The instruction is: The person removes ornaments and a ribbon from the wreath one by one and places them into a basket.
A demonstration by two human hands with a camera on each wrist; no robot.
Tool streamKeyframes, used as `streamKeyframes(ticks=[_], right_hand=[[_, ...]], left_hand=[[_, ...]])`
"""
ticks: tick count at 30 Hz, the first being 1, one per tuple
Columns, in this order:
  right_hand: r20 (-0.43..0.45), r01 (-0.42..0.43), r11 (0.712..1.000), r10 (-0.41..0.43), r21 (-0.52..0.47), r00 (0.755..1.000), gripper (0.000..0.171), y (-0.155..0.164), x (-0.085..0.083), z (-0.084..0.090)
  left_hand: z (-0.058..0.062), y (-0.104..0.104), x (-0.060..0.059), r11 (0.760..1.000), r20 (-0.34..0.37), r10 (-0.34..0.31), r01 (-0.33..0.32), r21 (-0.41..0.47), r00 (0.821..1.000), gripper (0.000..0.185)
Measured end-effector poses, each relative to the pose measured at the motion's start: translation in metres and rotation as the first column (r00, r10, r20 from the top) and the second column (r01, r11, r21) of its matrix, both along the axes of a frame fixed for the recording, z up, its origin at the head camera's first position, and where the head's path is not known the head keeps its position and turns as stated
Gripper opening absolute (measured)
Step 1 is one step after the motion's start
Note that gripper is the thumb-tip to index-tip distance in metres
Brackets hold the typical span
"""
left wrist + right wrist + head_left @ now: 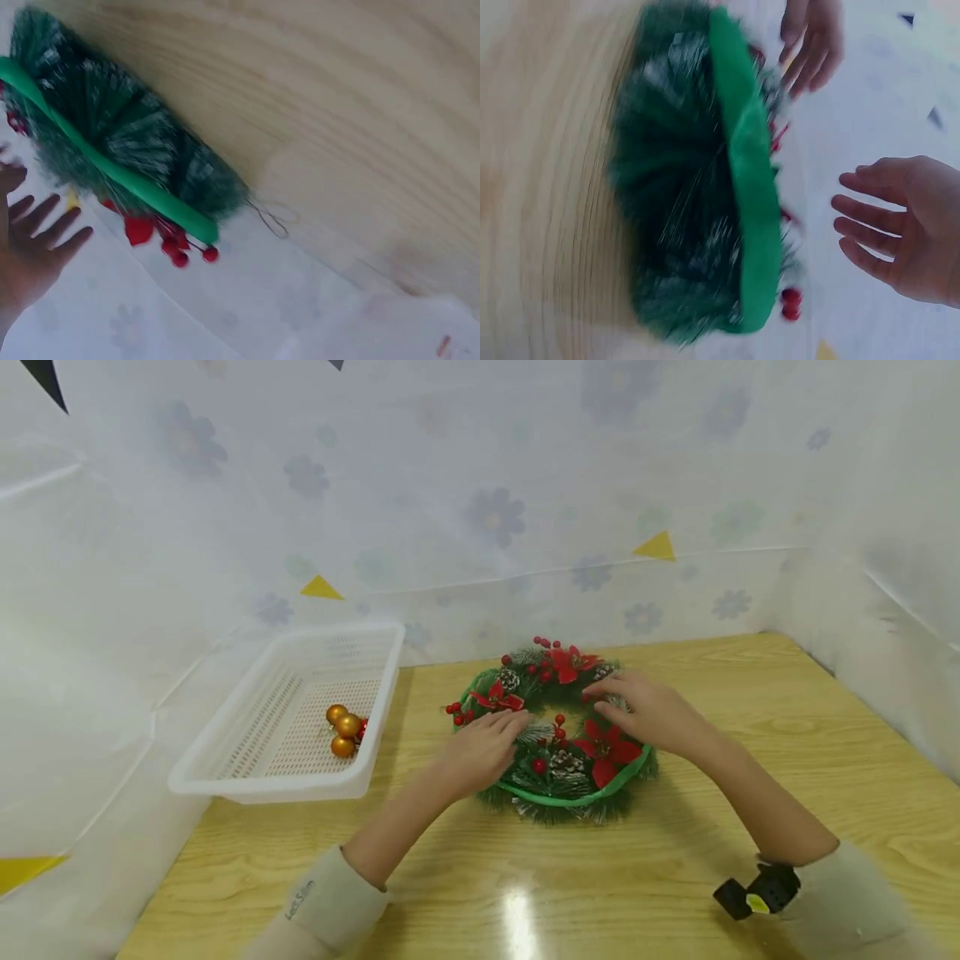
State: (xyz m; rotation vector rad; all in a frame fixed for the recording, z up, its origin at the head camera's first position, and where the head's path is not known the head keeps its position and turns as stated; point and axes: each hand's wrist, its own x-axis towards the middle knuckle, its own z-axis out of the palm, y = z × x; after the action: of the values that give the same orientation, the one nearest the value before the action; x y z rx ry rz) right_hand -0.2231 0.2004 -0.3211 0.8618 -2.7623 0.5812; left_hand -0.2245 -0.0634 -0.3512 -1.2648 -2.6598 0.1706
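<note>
A Christmas wreath (pixel 551 789) with green ribbon, red poinsettias, berries and pinecones lies flat on the wooden table. Over its left side hovers my left hand (pixel 487 750), fingers extended and holding nothing. My right hand (pixel 651 714) is above the wreath's right side, fingers loosely bent with nothing in them. In the left wrist view, a thin loop of string (pixel 271 219) sticks out from the wreath's edge. The right wrist view shows the green ribbon (pixel 751 172) running along the wreath's side, with both hands apart from it.
To the left stands a white plastic basket (pixel 300 789) holding several gold ball ornaments (pixel 348 725) and something red beside them. Pale flower-patterned sheeting (pixel 465 460) closes off the back and sides of the wooden table (pixel 450 893). A black device with a strap (pixel 772 887) sits at the right sleeve.
</note>
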Motion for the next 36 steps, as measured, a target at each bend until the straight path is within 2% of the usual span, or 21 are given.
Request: streamKeyframes(ticks=[3, 6, 9, 12, 17, 21, 27, 29, 31, 36], right_hand=[[-0.004, 0.014, 1.0, -0.014, 0.024, 1.0, 0.029, 0.014, -0.023, -0.008], [0.032, -0.012, 0.999, 0.01, 0.046, 0.999, 0.031, 0.023, -0.041, -0.018], [0.084, -0.038, 0.998, 0.033, 0.049, 0.996, 0.031, 0.029, -0.049, -0.026], [0.128, -0.035, 0.999, 0.03, 0.039, 0.991, 0.031, 0.033, -0.048, -0.03], [0.125, -0.013, 0.998, 0.006, 0.055, 0.992, 0.031, 0.035, -0.038, -0.029], [0.107, 0.01, 0.995, -0.021, 0.1, 0.994, 0.03, 0.032, -0.026, -0.027], [0.06, 0.04, 0.984, -0.051, 0.171, 0.997, 0.032, 0.023, -0.006, -0.026], [0.04, 0.051, 0.978, -0.06, 0.202, 0.997, 0.033, 0.019, 0.001, -0.025], [0.025, 0.064, 0.971, -0.072, 0.231, 0.997, 0.035, 0.014, 0.008, -0.024], [0.019, 0.109, 0.948, -0.12, 0.299, 0.993, 0.039, 0.0, 0.029, -0.019]], left_hand=[[-0.007, 0.014, 0.008, 0.999, -0.001, 0.048, -0.048, 0.0, 0.999, 0.063], [-0.013, 0.024, 0.014, 0.994, -0.009, 0.087, -0.088, -0.062, 0.996, 0.074], [-0.019, 0.03, 0.017, 0.989, -0.046, 0.093, -0.098, -0.107, 0.995, 0.076], [-0.022, 0.03, 0.017, 0.99, -0.058, 0.082, -0.088, -0.112, 0.995, 0.075], [-0.021, 0.021, 0.012, 0.995, -0.025, 0.041, -0.043, -0.089, 0.999, 0.072], [-0.019, 0.009, 0.004, 0.998, 0.015, -0.021, 0.022, -0.063, 1.0, 0.071], [-0.013, -0.01, -0.008, 0.99, 0.102, -0.138, 0.137, 0.013, 0.985, 0.069], [-0.011, -0.016, -0.012, 0.987, 0.108, -0.16, 0.158, 0.024, 0.981, 0.068], [-0.011, -0.021, -0.015, 0.983, 0.074, -0.182, 0.18, 0.031, 0.98, 0.069], [-0.013, -0.032, -0.023, 0.982, -0.097, -0.187, 0.186, -0.022, 0.978, 0.067]])
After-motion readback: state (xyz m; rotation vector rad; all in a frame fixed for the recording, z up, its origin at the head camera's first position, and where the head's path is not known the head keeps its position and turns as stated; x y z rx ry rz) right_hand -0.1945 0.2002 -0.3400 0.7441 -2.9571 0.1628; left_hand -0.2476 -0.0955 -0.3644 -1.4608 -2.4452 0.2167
